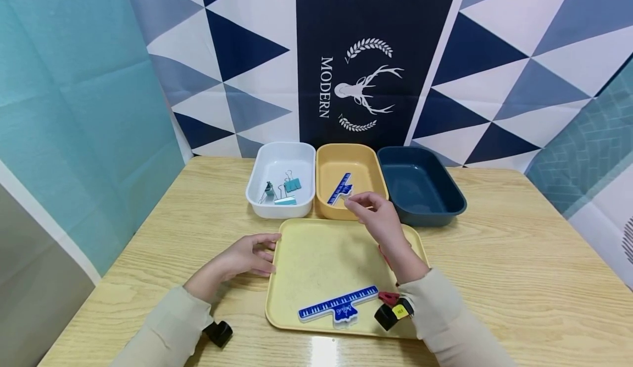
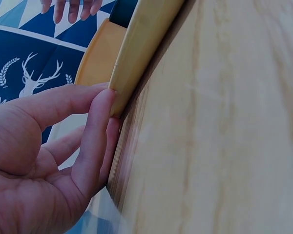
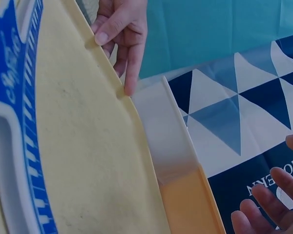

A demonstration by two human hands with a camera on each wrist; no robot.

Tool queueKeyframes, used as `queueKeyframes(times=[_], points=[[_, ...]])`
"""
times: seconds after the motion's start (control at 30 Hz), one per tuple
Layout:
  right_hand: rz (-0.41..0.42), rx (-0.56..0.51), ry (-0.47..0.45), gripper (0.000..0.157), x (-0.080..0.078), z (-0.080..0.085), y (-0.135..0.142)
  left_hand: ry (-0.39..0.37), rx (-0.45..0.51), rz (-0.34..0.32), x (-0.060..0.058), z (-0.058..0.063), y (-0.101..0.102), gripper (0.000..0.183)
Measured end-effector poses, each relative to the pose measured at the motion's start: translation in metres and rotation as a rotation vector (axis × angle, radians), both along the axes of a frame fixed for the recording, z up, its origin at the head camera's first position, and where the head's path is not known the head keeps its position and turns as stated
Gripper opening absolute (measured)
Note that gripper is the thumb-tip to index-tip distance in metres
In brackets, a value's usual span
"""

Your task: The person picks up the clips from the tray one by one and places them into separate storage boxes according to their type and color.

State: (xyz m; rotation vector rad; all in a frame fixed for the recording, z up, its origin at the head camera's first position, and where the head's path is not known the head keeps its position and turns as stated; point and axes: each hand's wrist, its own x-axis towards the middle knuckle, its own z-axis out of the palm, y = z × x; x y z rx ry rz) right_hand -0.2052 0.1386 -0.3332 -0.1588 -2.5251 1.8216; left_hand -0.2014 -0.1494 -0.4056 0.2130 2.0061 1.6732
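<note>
My right hand (image 1: 378,216) is over the front edge of the yellow bin (image 1: 328,158), fingers loosely bent with nothing seen between them. Just beyond its fingertips, a blue-and-white clip with a piano-key pattern (image 1: 340,187) lies in that bin. My left hand (image 1: 249,255) rests its fingertips against the left rim of the pale yellow tray (image 1: 321,257); the left wrist view shows these fingers (image 2: 95,124) at the rim. A second piano-key clip (image 1: 338,304) lies near the tray's front. Beside it is a red clip (image 1: 389,298), and more red shows partly hidden behind my right forearm.
A white bin (image 1: 267,158) at the back left holds several teal binder clips (image 1: 292,184). The dark blue bin (image 1: 420,183) stands right of the yellow one. All three line up behind the tray on the wooden table (image 1: 519,257), in front of a patterned cloth (image 1: 257,98).
</note>
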Motion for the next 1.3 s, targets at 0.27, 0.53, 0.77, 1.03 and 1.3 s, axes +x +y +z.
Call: queueKeyframes(times=[0.27,0.53,0.77,1.03,1.3], points=[[0.024,0.010,0.022,0.033,0.004,-0.004,-0.002,-0.001,0.001,0.000,0.000,0.001,0.000,0.072],[0.054,0.033,0.028,0.032,0.010,-0.007,-0.003,-0.004,-0.002,0.010,0.000,0.000,0.000,0.073],[0.085,0.060,0.028,0.034,0.015,-0.011,-0.003,-0.006,0.004,0.009,0.000,0.000,0.000,0.073],[0.109,0.069,-0.004,0.040,0.023,-0.014,0.000,-0.008,0.000,0.015,0.000,0.001,0.000,0.073],[0.114,0.055,0.002,0.038,0.030,-0.016,0.001,0.003,0.011,-0.007,0.001,0.003,0.000,0.073]])
